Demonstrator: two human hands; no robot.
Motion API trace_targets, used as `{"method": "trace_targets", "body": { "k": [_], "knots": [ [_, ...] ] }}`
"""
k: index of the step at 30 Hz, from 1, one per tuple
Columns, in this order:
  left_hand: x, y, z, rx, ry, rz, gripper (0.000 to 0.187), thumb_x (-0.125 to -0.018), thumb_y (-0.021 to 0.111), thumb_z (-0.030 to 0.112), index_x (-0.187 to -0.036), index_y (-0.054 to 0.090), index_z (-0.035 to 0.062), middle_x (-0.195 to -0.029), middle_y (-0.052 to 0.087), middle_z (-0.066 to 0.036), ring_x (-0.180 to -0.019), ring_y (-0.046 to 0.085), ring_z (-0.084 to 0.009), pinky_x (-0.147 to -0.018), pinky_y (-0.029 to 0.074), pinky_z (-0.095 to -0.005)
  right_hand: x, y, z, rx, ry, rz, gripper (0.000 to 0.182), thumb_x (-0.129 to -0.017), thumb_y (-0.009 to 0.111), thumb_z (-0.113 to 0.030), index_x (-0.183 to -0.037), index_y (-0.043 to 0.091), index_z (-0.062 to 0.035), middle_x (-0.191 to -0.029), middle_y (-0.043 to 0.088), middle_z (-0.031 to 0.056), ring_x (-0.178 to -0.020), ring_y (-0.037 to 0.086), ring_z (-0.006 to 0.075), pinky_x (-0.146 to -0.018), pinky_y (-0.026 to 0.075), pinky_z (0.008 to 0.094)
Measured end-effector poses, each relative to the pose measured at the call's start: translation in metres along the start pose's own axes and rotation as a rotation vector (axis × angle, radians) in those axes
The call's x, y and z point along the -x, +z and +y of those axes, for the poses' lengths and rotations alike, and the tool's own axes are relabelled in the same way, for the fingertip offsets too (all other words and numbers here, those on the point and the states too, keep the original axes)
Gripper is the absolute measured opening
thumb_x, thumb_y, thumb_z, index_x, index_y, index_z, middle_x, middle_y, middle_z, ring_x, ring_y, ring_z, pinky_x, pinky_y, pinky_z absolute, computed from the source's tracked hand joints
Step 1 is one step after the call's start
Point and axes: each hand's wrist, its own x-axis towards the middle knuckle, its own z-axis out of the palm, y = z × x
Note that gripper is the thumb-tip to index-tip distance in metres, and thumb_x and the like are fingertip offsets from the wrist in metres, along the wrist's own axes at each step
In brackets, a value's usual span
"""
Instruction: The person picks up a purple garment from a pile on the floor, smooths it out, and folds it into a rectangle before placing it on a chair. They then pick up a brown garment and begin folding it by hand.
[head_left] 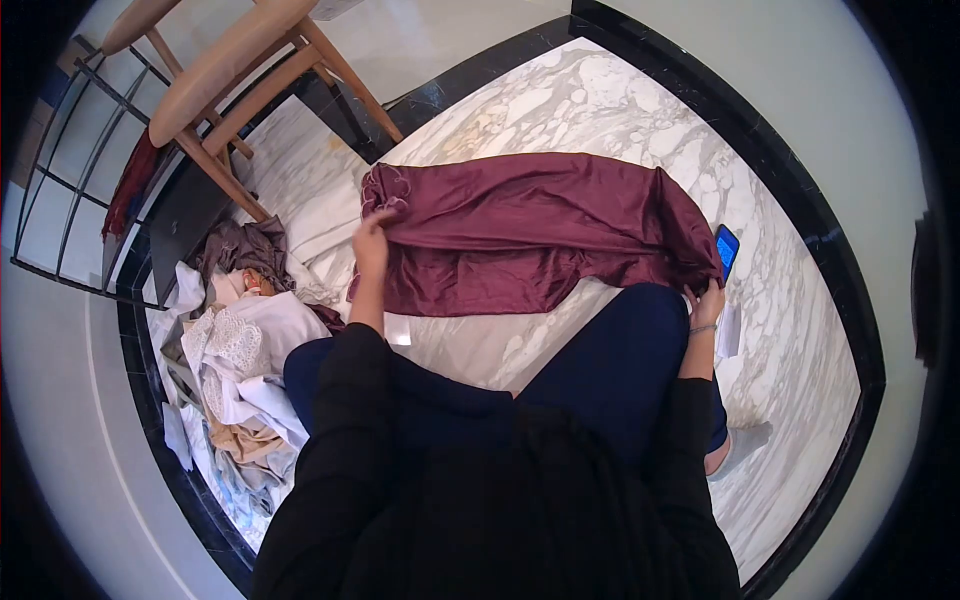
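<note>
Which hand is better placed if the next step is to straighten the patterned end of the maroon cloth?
Probably the left hand: it is right at the patterned end of the maroon cloth. The right hand is at the opposite end, where it appears to pinch the edge.

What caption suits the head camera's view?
Left hand and right hand at opposite ends of a maroon cloth over a marbled floor.

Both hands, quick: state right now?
Left hand: at embroidered end of maroon cloth; grip cannot be told.
Right hand: closed, holding the cloth's other end.
</note>
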Motion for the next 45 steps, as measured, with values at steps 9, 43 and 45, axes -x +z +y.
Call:
{"method": "trace_targets", "body": {
  "k": [9, 43, 45],
  "knots": [
    [0.006, -0.128, 0.000, -0.143, -0.927, -0.563, 0.087, -0.080, 0.062, 0.000, -0.152, 0.019, 0.0210, -0.105, 0.065, -0.022, -0.075, 0.066, -0.0225, -0.058, 0.052, -0.0365, -0.005, -0.008, -0.001, -0.176, -0.057, 0.125, 0.037, -0.094, 0.049, -0.025, -0.126, 0.052, -0.0058, -0.122, 0.055, 0.0148, -0.109, 0.058, 0.0297, -0.077, 0.061, 0.0440],
    [0.041, -0.076, -0.028, -0.380, -1.082, -0.253, 0.041, -0.076, 0.078, 0.021, -0.107, 0.058, 0.0038, -0.106, 0.062, -0.014, -0.077, 0.065, -0.0247, -0.067, 0.058, -0.0375, -0.001, -0.015, -0.003, -0.299, -0.012, 0.121, 0.036, -0.093, 0.051, -0.026, -0.123, 0.053, -0.0052, -0.120, 0.056, 0.0131, -0.107, 0.058, 0.0265, -0.074, 0.062, 0.0401],
    [0.036, -0.075, -0.043, -0.303, -1.076, -0.456, 0.026, -0.080, 0.074, 0.017, -0.099, 0.059, 0.0061, -0.093, 0.061, -0.009, -0.069, 0.062, -0.0214, -0.065, 0.057, -0.0373, -0.003, -0.016, -0.005, -0.298, -0.034, 0.088, 0.036, -0.093, 0.051, -0.024, -0.123, 0.053, -0.0050, -0.120, 0.055, 0.0130, -0.106, 0.057, 0.0262, -0.076, 0.061, 0.0398]
  ]
}}
